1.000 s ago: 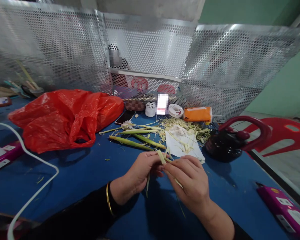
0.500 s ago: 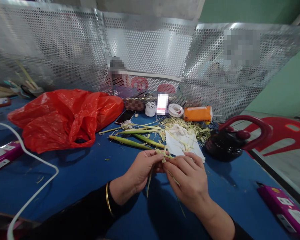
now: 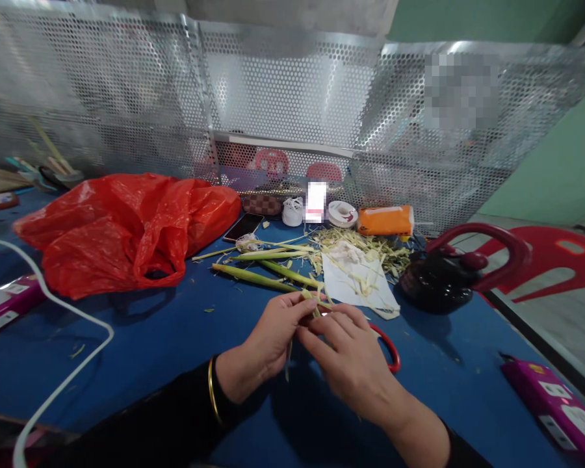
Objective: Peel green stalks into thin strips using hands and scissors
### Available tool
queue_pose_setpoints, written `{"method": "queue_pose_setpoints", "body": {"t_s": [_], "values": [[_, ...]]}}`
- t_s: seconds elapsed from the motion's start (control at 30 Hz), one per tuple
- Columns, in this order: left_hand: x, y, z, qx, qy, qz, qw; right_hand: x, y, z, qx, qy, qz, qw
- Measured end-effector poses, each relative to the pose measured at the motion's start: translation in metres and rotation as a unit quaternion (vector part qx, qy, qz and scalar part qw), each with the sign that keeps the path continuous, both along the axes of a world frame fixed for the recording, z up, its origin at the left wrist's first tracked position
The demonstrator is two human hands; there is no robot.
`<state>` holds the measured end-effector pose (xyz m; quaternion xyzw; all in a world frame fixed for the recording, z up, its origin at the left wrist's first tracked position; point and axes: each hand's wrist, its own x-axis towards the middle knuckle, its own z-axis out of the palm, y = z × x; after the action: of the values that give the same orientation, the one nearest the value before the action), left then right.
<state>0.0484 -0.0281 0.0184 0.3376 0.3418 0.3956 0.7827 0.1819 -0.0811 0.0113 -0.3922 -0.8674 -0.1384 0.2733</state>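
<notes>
Head view: the right hand (image 3: 353, 361) is curling its fingers beside a red loop handle (image 3: 394, 354), their grip unclear; the left hand (image 3: 268, 331) is pinching a pale-green plant strip (image 3: 316, 311). Beyond, green stalks (image 3: 251, 277) are lying. Uneven tugging could be splitting the strip.

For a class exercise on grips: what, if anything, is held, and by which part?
The left hand pinches a pale green strip near its upper end, between thumb and fingers. What the right hand holds cannot be told.
</notes>
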Motion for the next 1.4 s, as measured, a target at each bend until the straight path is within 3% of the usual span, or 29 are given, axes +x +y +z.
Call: {"method": "queue_pose_setpoints", "body": {"t_s": [0.33,0.43,0.57,0.67,0.73,0.9,0.97,1.13,1.3,1.4], "values": [[0.004,-0.005,0.000,-0.031,-0.009,-0.023,0.999,-0.010,0.001,-0.006,0.011,-0.111,-0.005,0.994],[0.004,-0.004,-0.004,-0.025,-0.015,-0.036,0.999,-0.009,0.001,-0.005,0.017,-0.067,-0.002,0.998],[0.003,-0.002,-0.005,0.005,-0.008,-0.032,0.999,-0.004,0.000,-0.001,0.010,0.116,-0.005,0.993],[0.002,-0.002,-0.001,0.004,0.035,-0.036,0.999,0.002,0.003,0.001,-0.031,0.280,-0.046,0.958],[0.001,-0.003,0.002,-0.001,0.062,-0.045,0.997,0.006,0.006,0.000,-0.071,0.377,-0.091,0.919],[0.000,-0.004,0.008,0.007,0.086,-0.055,0.995,0.010,0.013,-0.003,-0.252,0.562,-0.157,0.772],[0.000,-0.004,0.007,0.016,0.085,-0.057,0.995,0.009,0.014,-0.005,-0.309,0.587,-0.157,0.731],[-0.001,-0.003,0.006,0.030,0.083,-0.073,0.993,0.006,0.014,-0.008,-0.323,0.584,-0.175,0.723],[-0.001,-0.003,0.007,0.046,0.087,-0.069,0.993,0.005,0.015,-0.008,-0.323,0.562,-0.196,0.736],[-0.001,-0.002,0.007,0.043,0.087,-0.051,0.994,0.006,0.017,-0.008,-0.341,0.572,-0.190,0.722]]}}
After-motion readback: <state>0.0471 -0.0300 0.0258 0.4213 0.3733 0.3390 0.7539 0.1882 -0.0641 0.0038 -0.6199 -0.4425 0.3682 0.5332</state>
